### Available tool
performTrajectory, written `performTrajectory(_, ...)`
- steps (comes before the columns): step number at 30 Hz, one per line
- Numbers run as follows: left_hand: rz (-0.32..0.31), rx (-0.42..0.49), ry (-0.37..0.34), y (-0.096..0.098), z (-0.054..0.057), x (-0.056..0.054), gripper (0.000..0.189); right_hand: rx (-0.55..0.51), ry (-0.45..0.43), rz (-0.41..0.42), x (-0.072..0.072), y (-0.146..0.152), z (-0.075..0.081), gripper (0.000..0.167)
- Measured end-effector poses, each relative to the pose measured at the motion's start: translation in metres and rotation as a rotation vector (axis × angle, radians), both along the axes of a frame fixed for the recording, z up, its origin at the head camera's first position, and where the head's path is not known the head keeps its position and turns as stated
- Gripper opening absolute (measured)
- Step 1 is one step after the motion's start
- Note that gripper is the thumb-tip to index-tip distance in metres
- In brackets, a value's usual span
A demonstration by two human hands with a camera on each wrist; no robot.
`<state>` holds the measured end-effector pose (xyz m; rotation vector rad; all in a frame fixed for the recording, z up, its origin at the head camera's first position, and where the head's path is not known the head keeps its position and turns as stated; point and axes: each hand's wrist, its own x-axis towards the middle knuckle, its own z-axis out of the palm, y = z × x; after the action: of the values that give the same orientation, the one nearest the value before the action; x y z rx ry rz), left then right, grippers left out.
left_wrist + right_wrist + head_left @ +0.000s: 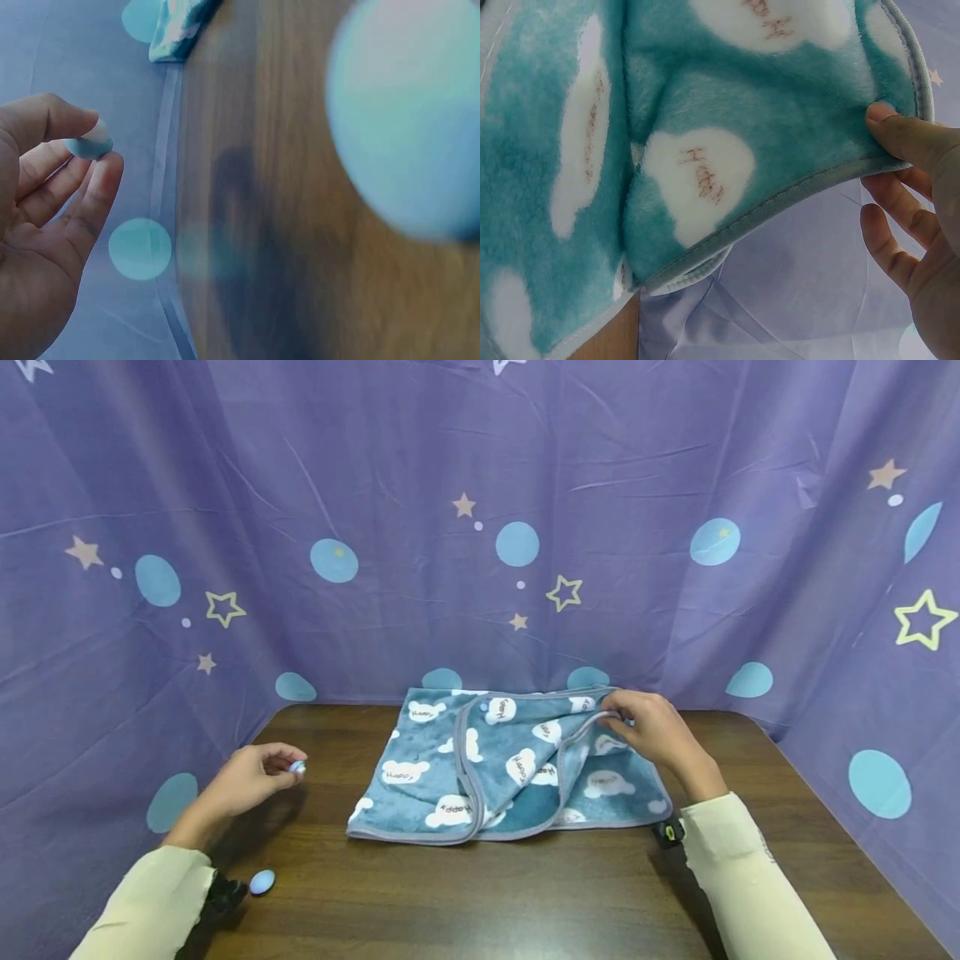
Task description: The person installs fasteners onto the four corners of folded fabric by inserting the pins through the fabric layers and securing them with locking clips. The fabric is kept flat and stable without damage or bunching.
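Observation:
A teal fleece blanket (427, 747) with white bear-head prints and a grey edge lies partly folded on the table. At its far right corner my right hand (651, 731) pinches the edge; in the right wrist view the thumb (889, 124) presses on top with fingers beneath the cloth. Left of the blanket, my left hand (249, 781) is raised above the table. Between thumb and fingertips it pinches a small rounded light-blue and white piece (91, 145), whose kind I cannot tell. A smooth light-blue oval piece (262, 882) lies beside the left wrist.
The brown wooden table (480, 902) carries everything. A purple curtain (420, 610) with stars and blue dots hangs along the back and both sides. A dark wrist device (225, 892) sits on the left wrist, another (668, 832) on the right.

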<state>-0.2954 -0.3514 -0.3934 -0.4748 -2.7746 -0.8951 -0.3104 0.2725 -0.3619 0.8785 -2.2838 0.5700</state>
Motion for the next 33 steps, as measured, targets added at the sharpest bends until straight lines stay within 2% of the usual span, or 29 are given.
performTrajectory(10,0.034,0.124,-0.03,0.023,0.001,-0.023,0.026,-0.005,0.002,0.004,-0.001,-0.001,-0.003,0.02)
performTrajectory(17,0.018,0.293,-0.011,0.046,-0.005,-0.04,0.027,0.001,0.005,0.006,-0.001,-0.001,-0.001,0.02)
performTrajectory(25,-0.021,0.475,-0.077,0.093,0.002,-0.054,0.034,0.007,0.014,0.011,-0.001,-0.004,-0.001,0.02)
performTrajectory(33,-0.096,0.563,-0.125,0.15,0.005,-0.066,0.032,0.005,0.01,0.006,-0.002,-0.004,-0.002,0.021)
